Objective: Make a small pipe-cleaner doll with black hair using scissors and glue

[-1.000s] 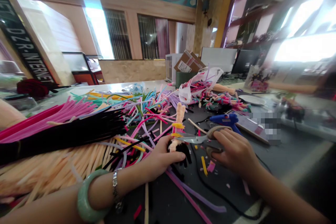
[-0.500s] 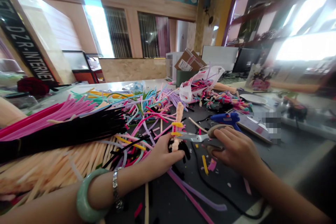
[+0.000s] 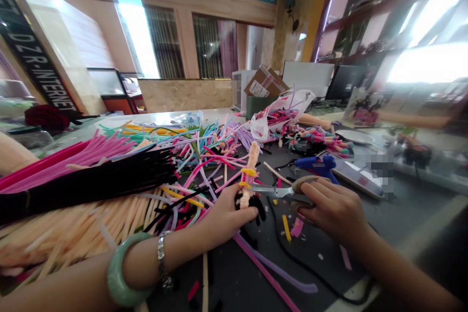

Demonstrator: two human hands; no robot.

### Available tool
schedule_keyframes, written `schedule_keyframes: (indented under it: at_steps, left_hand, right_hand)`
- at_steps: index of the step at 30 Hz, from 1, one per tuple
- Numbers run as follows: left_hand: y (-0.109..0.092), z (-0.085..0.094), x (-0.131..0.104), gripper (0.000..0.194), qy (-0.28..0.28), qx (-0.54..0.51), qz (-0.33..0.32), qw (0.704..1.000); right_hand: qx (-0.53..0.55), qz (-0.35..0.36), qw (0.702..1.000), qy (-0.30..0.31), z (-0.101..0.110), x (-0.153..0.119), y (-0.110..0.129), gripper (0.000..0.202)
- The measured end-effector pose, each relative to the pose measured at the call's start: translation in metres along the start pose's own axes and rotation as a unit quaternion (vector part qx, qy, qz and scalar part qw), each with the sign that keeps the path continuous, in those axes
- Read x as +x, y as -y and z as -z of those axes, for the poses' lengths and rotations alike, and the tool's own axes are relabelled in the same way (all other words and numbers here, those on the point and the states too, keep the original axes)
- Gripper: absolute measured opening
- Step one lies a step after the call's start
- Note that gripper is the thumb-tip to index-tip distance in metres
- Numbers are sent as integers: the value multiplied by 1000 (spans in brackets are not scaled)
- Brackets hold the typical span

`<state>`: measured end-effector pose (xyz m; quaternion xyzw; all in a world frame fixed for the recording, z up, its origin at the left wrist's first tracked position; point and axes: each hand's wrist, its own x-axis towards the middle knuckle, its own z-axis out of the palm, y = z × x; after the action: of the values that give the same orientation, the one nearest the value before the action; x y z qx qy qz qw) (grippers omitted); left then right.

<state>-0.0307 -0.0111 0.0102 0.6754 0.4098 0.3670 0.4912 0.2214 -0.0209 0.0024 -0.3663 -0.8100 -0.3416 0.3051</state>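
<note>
Between the thumb and fingers of my left hand (image 3: 234, 209) is a small pipe-cleaner doll (image 3: 250, 170), peach and pink with yellow bands and black fuzzy strands at the lower end. My right hand (image 3: 334, 207) grips a pair of scissors (image 3: 281, 190) by its beige handles. The blades reach left to the doll, beside the lower yellow band; whether they touch it I cannot tell. Yellow and pink scraps (image 3: 287, 228) lie on the dark tabletop below the scissors.
Bundles of black pipe cleaners (image 3: 91, 185) and peach pipe cleaners (image 3: 73, 234) spread at the left. A blue glue gun (image 3: 316, 163) and a phone-like device (image 3: 354, 175) lie beyond my right hand. A black cord (image 3: 288, 251) loops across the front. Farther back rests a white plastic bag (image 3: 259, 126).
The scissor handles have come closer together as my right hand squeezed. My left hand and the doll stay nearly in place.
</note>
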Motion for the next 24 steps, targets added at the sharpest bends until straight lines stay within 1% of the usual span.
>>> schedule_keyframes:
  at_steps: [3, 6, 9, 11, 13, 16, 20, 24]
  left_hand:
    - [0, 0, 0, 24, -9, 5, 1, 1000]
    - [0, -1, 1, 29, -12, -21, 8, 1000]
    - [-2, -3, 0, 33, -1, -65, 12, 998]
    - [-4, -5, -1, 32, 2, -69, 18, 997]
    - [-5, -5, -2, 30, -2, -54, 29, 998]
    - [-7, -6, -4, 27, 1, -37, 36, 999]
    - [-8, -6, -4, 25, 9, -8, 22, 1000]
    - [-10, -6, -4, 22, -8, 52, 8, 999]
  right_hand:
    - [-4, -3, 1000, -5, 0, 1, 0, 12]
    - [0, -12, 1000, -3, 0, 3, 2, 4]
    - [16, -25, 999, 22, 0, 7, 4, 13]
    - [27, -35, 998, 38, 0, 8, 5, 18]
    - [31, -39, 998, 37, 0, 9, 5, 18]
    - [18, -31, 999, 14, 0, 9, 5, 14]
    - [-1, -22, 1000, -7, 1, 10, 7, 8]
    - [-11, -14, 1000, -17, 2, 9, 7, 9]
